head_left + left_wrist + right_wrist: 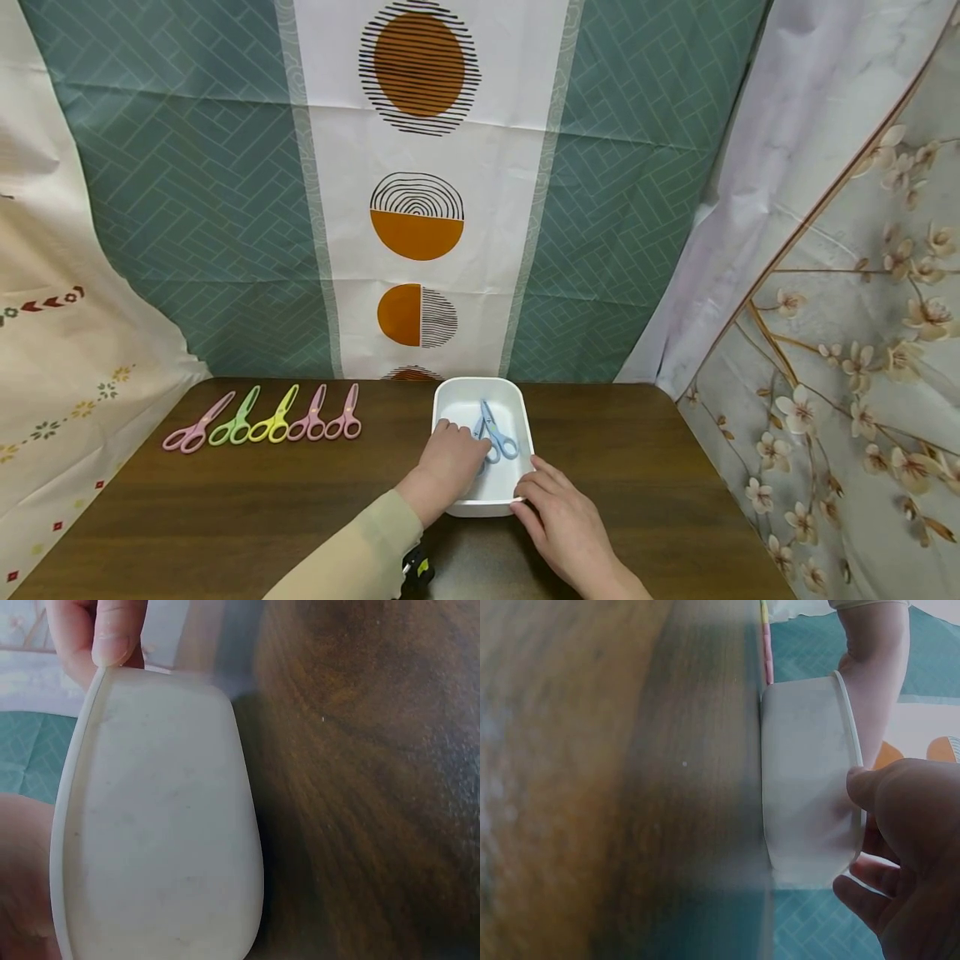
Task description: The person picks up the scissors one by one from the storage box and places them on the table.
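A white plastic bin (487, 509) with rounded corners stands on the table, with blue scissors (498, 430) lying inside it. My left hand (453, 462) reaches in over the bin's left side, its fingertips down at the blue scissors and hidden behind the hand. I cannot tell whether those fingers hold a pair. At the near right corner my right hand (558, 517) grips the bin's rim. In the right wrist view its thumb (862, 787) presses the rim from outside. The left wrist view is largely filled by the bin's outer wall (165, 817).
Several scissors lie in a row at the table's back left: pink (198, 423), green (236, 421), yellow (274, 419) and more pink ones (344, 417). A patterned curtain (225, 208) hangs behind the dark wooden table (300, 500), and a floral cloth (840, 400) on the right.
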Demonstrator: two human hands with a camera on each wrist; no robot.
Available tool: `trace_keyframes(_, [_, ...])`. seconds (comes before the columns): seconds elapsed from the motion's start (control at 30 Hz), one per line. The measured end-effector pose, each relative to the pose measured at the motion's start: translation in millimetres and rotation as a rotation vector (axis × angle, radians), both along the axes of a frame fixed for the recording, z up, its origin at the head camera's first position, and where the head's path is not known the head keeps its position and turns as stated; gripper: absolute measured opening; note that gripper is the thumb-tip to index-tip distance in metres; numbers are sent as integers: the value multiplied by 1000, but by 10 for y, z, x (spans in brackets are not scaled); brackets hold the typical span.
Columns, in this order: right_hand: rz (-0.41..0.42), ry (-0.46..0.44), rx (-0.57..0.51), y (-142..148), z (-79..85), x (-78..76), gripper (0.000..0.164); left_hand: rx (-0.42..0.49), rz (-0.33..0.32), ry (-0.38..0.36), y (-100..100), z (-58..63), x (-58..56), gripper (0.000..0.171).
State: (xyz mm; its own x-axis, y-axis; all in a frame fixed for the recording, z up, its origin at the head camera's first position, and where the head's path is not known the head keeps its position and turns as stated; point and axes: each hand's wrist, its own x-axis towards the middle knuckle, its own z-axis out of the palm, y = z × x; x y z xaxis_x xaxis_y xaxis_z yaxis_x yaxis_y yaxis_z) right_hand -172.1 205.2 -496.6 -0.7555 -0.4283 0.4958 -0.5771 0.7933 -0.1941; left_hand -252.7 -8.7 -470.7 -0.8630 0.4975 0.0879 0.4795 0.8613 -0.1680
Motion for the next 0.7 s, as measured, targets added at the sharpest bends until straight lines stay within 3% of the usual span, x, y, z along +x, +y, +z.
trace_keyframes(0.33, [-1, -1, 6, -13, 13, -5, 6, 23, -2, 37, -71, 100, 55, 24])
trace_keyframes(0.7, [-16, -21, 14, -24, 15, 9, 7, 141, -15, 87, -171, 110, 125, 34])
